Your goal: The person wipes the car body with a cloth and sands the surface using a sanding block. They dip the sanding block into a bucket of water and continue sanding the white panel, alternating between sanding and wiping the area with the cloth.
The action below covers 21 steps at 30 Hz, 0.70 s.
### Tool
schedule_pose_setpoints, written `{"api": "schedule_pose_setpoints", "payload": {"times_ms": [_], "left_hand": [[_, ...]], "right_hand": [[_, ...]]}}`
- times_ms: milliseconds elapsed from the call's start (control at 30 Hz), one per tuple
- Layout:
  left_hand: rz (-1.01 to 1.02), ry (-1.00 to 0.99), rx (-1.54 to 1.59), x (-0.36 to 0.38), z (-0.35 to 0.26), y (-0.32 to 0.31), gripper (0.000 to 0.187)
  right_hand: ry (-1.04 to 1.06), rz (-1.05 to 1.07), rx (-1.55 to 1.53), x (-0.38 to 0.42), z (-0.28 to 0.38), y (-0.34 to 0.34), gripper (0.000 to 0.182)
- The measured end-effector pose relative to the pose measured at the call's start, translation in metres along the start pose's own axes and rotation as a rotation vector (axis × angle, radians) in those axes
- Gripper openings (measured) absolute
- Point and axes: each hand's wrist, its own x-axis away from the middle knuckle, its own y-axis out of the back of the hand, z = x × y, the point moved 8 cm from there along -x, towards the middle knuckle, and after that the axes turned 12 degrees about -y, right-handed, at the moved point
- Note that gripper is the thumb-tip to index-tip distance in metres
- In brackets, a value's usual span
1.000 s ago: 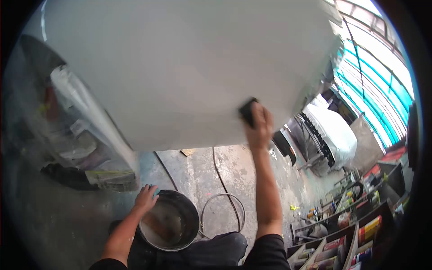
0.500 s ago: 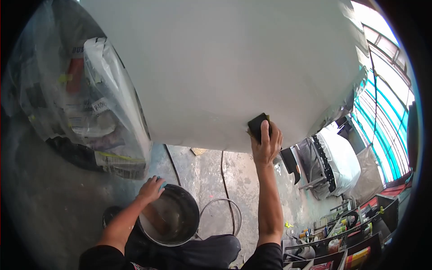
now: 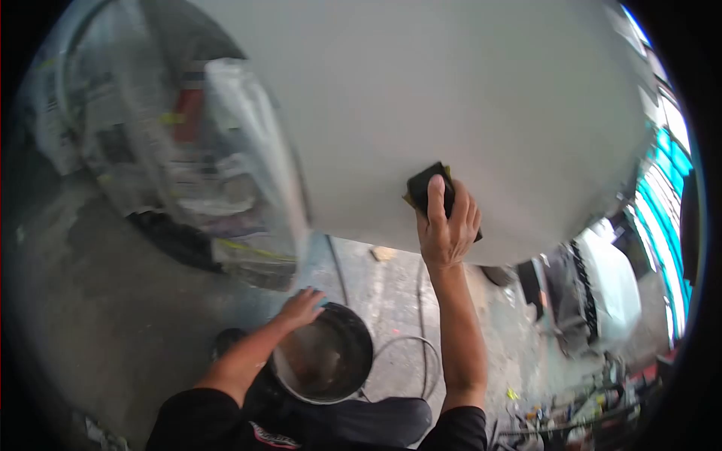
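My right hand is closed round a black sanding block with yellowish-brown sandpaper showing at its edges. It presses the block against a pale grey car body panel, near the panel's lower edge. Lower left, my left hand is at the rim of a dark round bucket. Its fingers are closed on a small light-blue piece, too blurred to tell whether cloth or sponge. Cloudy water and a brownish shape are inside the bucket, which stands close by my knee.
Clear plastic and newspaper cover the wheel at the left. A hose runs over the concrete floor. Another car part wrapped in plastic stands at the right. Tools and cans crowd a rack at lower right.
The view has turned left, so the surroundings appear further right. My right hand has slid the sanding block left and slightly up across the panel. My left hand stays at the bucket's rim.
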Motion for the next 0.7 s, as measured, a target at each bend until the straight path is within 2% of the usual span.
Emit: {"api": "schedule_pose_setpoints", "payload": {"times_ms": [67, 100, 133, 200, 233, 333, 367, 400, 433, 500, 567, 633, 667, 700], "left_hand": [[0.076, 0.042, 0.055, -0.005, -0.018, 0.005, 0.046], [0.054, 0.032, 0.084, -0.001, -0.001, -0.03, 0.048], [0.057, 0.049, 0.101, -0.003, 0.0, -0.031, 0.05], [0.026, 0.024, 0.078, -0.002, -0.003, -0.025, 0.052], [0.044, -0.007, 0.081, -0.003, 0.004, -0.031, 0.052], [-0.001, -0.055, 0.038, -0.003, 0.009, -0.017, 0.05], [0.026, -0.057, 0.032, -0.003, 0.004, -0.017, 0.05], [0.028, -0.053, 0.025, -0.002, 0.001, -0.014, 0.05], [0.019, -0.069, -0.027, -0.002, 0.002, -0.014, 0.047], [0.019, -0.065, -0.004, -0.001, 0.003, -0.016, 0.048], [0.042, -0.049, 0.013, 0.0, -0.005, -0.014, 0.049], [0.054, -0.044, -0.007, 0.002, -0.004, -0.005, 0.05], [0.054, -0.045, -0.022, 0.003, -0.005, -0.008, 0.051], [0.05, -0.047, -0.03, 0.003, -0.005, -0.011, 0.051]], "right_hand": [[0.078, 0.042, -0.015, -0.023, 0.038, -0.005, 0.044], [0.06, 0.109, 0.009, -0.024, 0.038, -0.007, 0.036], [-0.107, 0.293, 0.009, -0.014, 0.012, -0.024, 0.031], [-0.589, 0.372, -0.243, 0.008, -0.061, -0.026, 0.033], [-0.258, 0.236, -0.177, 0.037, -0.1, -0.024, 0.032], [-0.378, 0.019, -0.072, 0.071, -0.182, -0.006, 0.048], [-0.342, 0.021, 0.075, 0.058, -0.161, 0.015, 0.053], [-0.353, 0.015, 0.065, 0.037, -0.142, 0.011, 0.056], [-0.258, -0.049, -0.054, 0.011, -0.102, 0.005, 0.055], [-0.067, -0.012, -0.082, -0.039, -0.021, -0.006, 0.063], [-0.063, 0.124, -0.083, -0.063, 0.003, -0.004, 0.065], [-0.001, 0.086, -0.048, -0.041, -0.04, 0.001, 0.067], [-0.062, 0.05, -0.111, -0.013, -0.084, 0.002, 0.065], [-0.188, 0.098, -0.068, 0.02, -0.142, -0.001, 0.059]]}}
